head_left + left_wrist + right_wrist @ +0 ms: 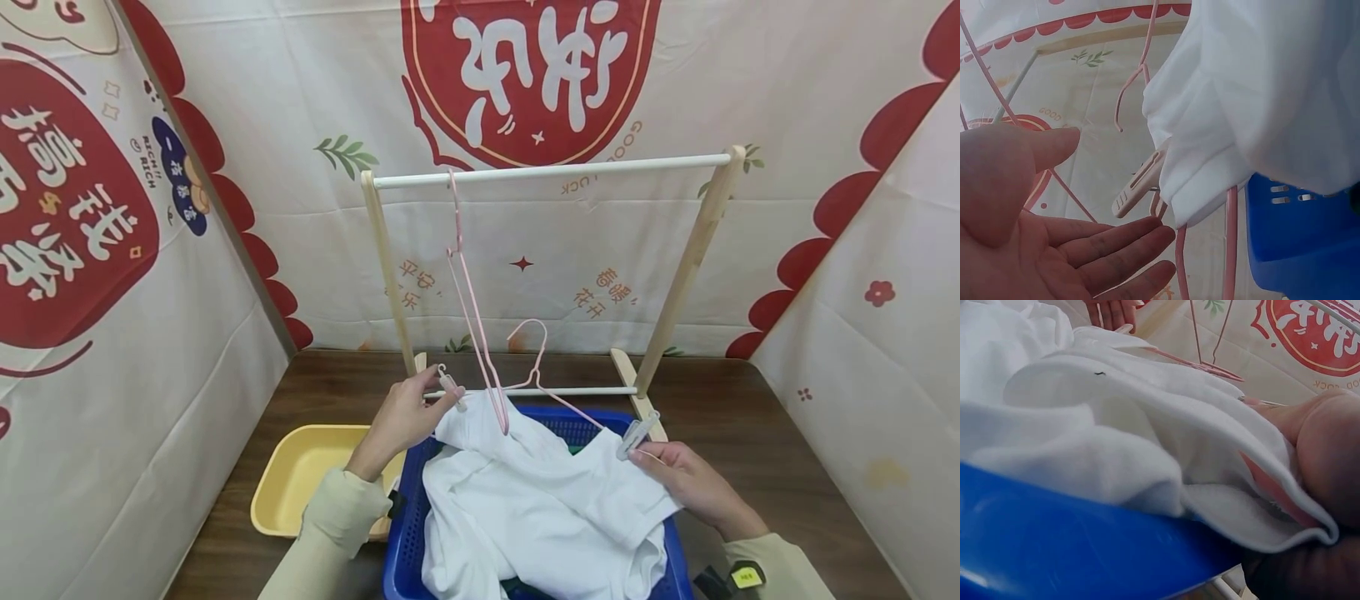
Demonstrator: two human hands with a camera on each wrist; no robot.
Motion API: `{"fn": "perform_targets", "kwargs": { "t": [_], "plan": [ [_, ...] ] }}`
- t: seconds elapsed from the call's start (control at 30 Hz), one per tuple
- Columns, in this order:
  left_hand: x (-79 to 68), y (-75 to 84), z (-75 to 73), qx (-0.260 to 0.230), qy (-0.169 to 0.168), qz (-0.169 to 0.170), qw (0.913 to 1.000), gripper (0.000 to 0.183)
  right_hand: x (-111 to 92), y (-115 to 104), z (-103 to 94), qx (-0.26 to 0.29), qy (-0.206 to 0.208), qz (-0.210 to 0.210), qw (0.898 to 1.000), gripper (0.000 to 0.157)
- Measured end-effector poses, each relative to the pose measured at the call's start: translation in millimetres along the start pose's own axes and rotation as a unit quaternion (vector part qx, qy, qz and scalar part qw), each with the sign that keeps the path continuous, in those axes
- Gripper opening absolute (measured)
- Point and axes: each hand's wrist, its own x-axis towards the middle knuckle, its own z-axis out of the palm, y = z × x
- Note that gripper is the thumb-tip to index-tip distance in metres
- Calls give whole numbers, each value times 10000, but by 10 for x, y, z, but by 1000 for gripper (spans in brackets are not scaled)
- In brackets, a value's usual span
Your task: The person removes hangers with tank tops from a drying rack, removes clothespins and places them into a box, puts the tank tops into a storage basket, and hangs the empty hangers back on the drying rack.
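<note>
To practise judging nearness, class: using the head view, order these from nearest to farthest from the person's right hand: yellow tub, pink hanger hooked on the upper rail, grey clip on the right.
Nearest to the right hand first:
1. Grey clip: right at its fingertips.
2. Pink hanger: left of the hand, hanging from the rail.
3. Yellow tub: far left, beyond the blue basket.

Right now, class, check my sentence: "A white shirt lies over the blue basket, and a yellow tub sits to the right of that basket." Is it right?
Not quite. The yellow tub sits to the left of the blue basket, as the head view shows; the white shirt does lie over that basket.
</note>
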Motion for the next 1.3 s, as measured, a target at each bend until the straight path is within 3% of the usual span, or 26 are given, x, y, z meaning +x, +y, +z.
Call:
{"fn": "perform_targets", "kwargs": {
  "t": [0.3,0.53,0.73,1.0,1.3],
  "plan": [
    [18,-40,15,107,161,-297,9994,40,0,-8,14,-121,4,-72,9999,36],
    [7,-72,26,75,104,-488,9987,61,-12,-16,21,-181,-76,-236,9995,34],
    [-16,-76,23,40,196,-495,9986,69,-13,-10,-2,-324,-60,-177,9993,34],
    [-45,-84,37,-279,505,-325,9978,63,-15,-23,-4,-319,-123,-246,9991,34],
    [-101,-54,23,-423,547,-423,9967,63,-8,-43,-2,-332,-137,-185,9992,34]
  ]
}}
